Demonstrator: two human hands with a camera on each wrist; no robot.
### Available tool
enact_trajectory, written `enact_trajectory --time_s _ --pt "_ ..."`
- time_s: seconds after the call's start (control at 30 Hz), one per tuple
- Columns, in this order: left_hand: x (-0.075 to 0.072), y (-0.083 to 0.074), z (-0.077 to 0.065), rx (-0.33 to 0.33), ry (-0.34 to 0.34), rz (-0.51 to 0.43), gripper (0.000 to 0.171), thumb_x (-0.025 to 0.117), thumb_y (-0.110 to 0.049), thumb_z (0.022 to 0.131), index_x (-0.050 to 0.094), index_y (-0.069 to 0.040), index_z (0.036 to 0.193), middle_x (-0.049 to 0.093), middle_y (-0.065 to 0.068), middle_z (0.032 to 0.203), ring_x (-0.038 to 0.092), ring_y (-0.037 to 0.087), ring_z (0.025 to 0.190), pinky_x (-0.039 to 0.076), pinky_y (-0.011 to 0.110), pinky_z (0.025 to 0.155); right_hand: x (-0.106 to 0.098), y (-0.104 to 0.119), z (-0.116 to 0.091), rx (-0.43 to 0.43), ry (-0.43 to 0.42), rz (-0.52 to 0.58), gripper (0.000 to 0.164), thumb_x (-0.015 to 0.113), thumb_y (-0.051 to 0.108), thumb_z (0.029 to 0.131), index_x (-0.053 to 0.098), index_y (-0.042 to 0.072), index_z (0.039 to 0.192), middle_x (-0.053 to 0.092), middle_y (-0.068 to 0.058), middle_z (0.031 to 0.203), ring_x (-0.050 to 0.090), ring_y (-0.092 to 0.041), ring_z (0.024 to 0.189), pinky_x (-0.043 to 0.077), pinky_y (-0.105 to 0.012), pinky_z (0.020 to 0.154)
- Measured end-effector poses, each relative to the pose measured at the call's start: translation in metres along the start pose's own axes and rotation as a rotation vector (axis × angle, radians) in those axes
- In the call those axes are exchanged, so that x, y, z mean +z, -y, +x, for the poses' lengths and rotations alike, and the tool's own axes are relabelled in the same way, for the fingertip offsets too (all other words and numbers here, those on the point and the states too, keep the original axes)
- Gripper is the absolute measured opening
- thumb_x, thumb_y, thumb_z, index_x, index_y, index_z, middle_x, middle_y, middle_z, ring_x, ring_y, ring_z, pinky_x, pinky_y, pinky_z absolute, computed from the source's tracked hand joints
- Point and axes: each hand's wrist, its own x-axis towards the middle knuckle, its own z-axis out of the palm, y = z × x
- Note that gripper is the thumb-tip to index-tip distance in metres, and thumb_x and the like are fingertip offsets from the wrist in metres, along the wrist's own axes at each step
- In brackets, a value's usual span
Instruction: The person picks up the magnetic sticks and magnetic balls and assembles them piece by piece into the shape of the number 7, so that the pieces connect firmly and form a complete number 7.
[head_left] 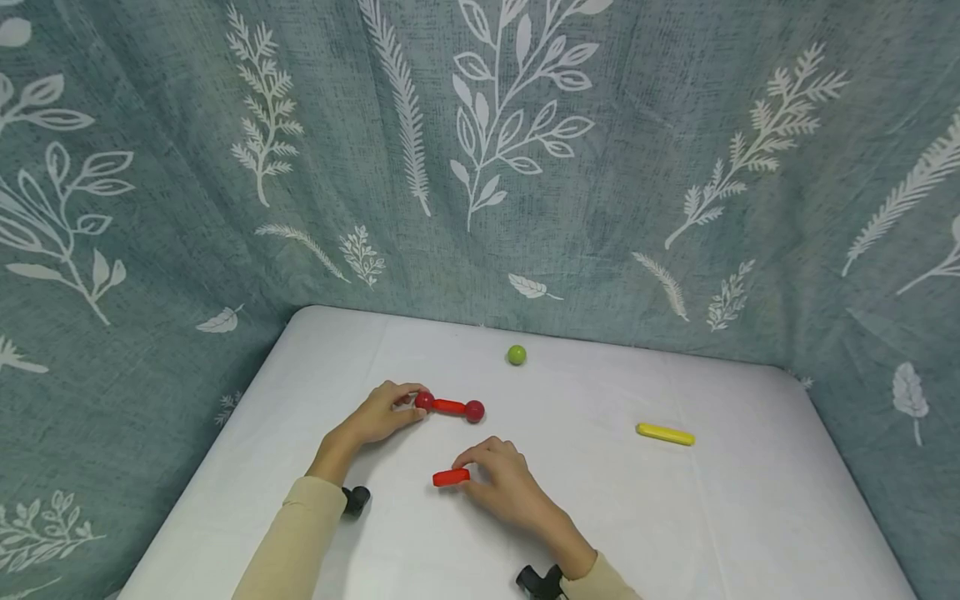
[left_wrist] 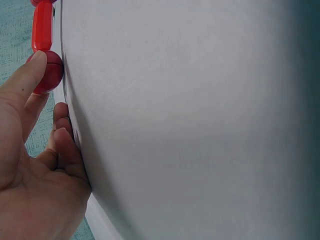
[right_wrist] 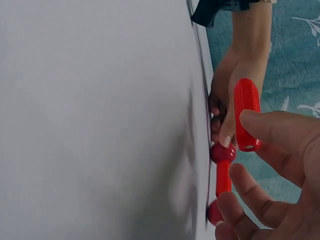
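Observation:
Two dark red balls are joined by a bright red rod (head_left: pixel 449 407), one ball at each end. My left hand (head_left: pixel 382 412) pinches the left ball (head_left: pixel 423 401) between thumb and fingers; the left wrist view shows the thumb on this ball (left_wrist: pixel 54 74). At the other end sits the right ball (head_left: pixel 474 412). Nearer to me, my right hand (head_left: pixel 506 487) pinches a separate short red rod (head_left: pixel 450 477) by its right end. In the right wrist view this ribbed rod (right_wrist: pixel 246 95) shows a small pale spot on its end face.
A green ball (head_left: pixel 517 355) lies near the back edge of the white-covered table (head_left: pixel 600 517). Off to the right is a yellow rod (head_left: pixel 665 434). Behind and beside the table hangs a blue-green leaf-patterned cloth (head_left: pixel 420 267). Black wrist-worn devices (head_left: pixel 540 582) show below the hands.

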Motion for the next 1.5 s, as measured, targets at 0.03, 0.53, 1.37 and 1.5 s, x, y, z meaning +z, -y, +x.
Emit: enact_trajectory --time_s 0.03,0.53,1.37,1.5 --pt "0.000 0.000 0.000 0.004 -0.001 0.000 0.039 0.072 -0.034 0.094 0.065 -0.024 0.131 0.055 0.006 0.109 0.049 0.025 0.105 0.044 0.050 0.088 0.002 0.001 0.002 -0.003 0.017 0.001 0.023 0.078 0.013 0.087 0.074 0.026 0.106 0.059 0.005 0.106 0.049 -0.018 0.098 0.037 -0.040 0.082" --pt "-0.002 -0.003 0.004 0.053 0.007 0.018 0.038 0.071 -0.034 0.094 0.065 -0.022 0.130 0.055 0.008 0.109 0.050 0.025 0.103 0.043 0.051 0.089 0.026 0.014 0.022 0.012 0.116 -0.007 0.019 0.081 0.019 0.085 0.076 0.028 0.101 0.055 0.007 0.100 0.044 -0.012 0.095 0.035 -0.035 0.082" --pt "0.000 0.001 0.001 0.011 -0.012 0.013 0.036 0.072 -0.033 0.093 0.067 -0.026 0.128 0.056 0.008 0.112 0.051 0.026 0.107 0.044 0.054 0.092 0.042 0.020 0.023 0.052 0.140 -0.117 0.021 0.082 0.026 0.082 0.071 0.031 0.099 0.043 0.008 0.100 0.037 -0.012 0.093 0.033 -0.037 0.082" --pt "0.001 0.001 0.002 0.017 -0.013 0.009 0.035 0.072 -0.032 0.093 0.067 -0.026 0.128 0.056 0.008 0.112 0.051 0.026 0.107 0.043 0.054 0.092 0.042 0.019 0.023 0.053 0.139 -0.120 0.022 0.082 0.026 0.082 0.070 0.031 0.099 0.043 0.008 0.100 0.038 -0.012 0.093 0.033 -0.037 0.083"
